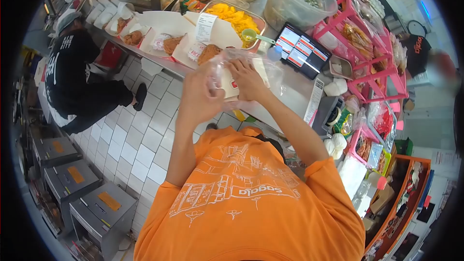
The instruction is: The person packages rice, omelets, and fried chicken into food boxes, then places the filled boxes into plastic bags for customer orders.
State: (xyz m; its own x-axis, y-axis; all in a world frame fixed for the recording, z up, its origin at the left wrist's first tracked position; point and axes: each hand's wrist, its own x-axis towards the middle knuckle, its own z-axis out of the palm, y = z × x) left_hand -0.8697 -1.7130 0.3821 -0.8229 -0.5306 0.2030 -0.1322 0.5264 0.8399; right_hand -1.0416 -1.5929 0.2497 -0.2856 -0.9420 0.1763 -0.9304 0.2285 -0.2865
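Observation:
At the counter's front edge, a clear plastic bag (270,70) is spread around a pale box (229,86) with a small red mark. My left hand (203,87) is curled on the bag's left side, its fingers gripping the thin plastic. My right hand (245,78) lies on top of the box, fingers stretched out and fairly flat; its thumb is hard to see. Just beyond my hands is a piece of fried chicken (209,54) in an open paper box (183,57). A printed receipt (205,26) stands against the row of boxes.
Behind lie a tray of yellow chips (237,17), a green scoop (251,35) and a clear tub (299,0). A tablet (303,50) and pink racks (355,34) stand right. A co-worker in black (72,63) bends at left; another person (418,53) is far right.

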